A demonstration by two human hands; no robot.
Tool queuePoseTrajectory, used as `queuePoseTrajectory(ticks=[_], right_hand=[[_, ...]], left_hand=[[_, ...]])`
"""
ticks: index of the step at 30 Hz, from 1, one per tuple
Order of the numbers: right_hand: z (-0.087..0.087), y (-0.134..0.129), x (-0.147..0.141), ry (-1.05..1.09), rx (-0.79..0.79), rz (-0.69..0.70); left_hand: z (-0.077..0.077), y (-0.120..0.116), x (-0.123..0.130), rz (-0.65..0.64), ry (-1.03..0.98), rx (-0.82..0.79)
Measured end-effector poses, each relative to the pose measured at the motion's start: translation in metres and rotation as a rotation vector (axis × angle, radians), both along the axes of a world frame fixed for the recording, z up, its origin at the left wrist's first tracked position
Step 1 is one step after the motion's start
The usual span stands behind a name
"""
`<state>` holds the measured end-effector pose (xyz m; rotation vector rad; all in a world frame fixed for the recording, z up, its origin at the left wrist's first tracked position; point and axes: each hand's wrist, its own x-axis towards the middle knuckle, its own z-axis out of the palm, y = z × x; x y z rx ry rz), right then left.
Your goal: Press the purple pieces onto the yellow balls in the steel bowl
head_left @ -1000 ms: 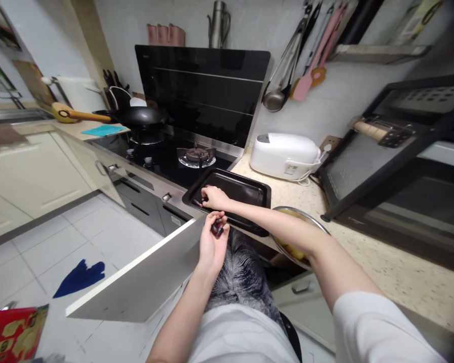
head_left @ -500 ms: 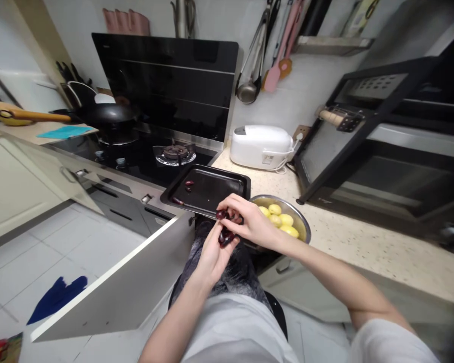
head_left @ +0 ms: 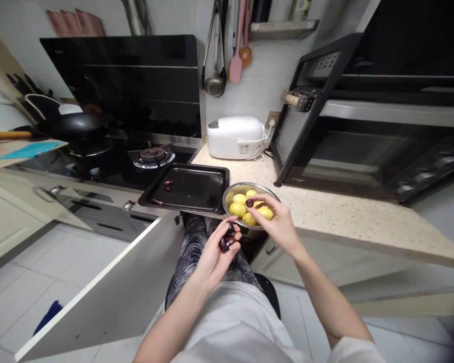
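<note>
My left hand (head_left: 218, 249) is cupped around several dark purple grapes (head_left: 223, 243), palm up above my lap. Between the thumb and fingertips of my right hand (head_left: 274, 217), a single dark grape (head_left: 249, 203) is pinched. That hand is over a steel bowl (head_left: 230, 190), partly hiding the oval yellow fruits (head_left: 237, 209) inside, which look like lemons. Left of the bowl lies a black baking tray (head_left: 196, 189). Near its left side are a reddish grape (head_left: 168, 182) and a couple of other small dark pieces.
A white appliance (head_left: 236, 137) stands against the wall behind the bowl. To the right is a black oven (head_left: 355, 161) on the speckled counter. The gas stove (head_left: 153, 155) with a wok (head_left: 73, 123) is at left. A cabinet door (head_left: 109, 292) stands open beside my legs.
My right hand has parted from my left and moved right, over the bowl, with one grape. My left hand still holds grapes. The camera view has turned to the right.
</note>
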<state>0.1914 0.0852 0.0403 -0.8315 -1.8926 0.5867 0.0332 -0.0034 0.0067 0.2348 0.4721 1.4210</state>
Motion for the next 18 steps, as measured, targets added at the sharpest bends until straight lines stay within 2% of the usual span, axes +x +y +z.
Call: queuePoseTrajectory(ticks=[4,7,12,18], right_hand=[[-0.006,0.051,0.033,-0.155,0.078,-0.151],[-0.013,0.076,0.044,-0.285,0.090,-0.236],[-0.018,0.089,0.041,-0.453,0.123,-0.178],[-0.021,0.096,0.035,-0.542,0.088,-0.112]], left_hand=[[-0.004,-0.001,0.003,-0.006,0.074,0.024],[-0.005,-0.001,0.003,-0.011,0.118,0.029],[-0.005,0.000,0.001,-0.027,0.153,0.023],[-0.003,-0.001,-0.002,-0.033,0.179,0.021]])
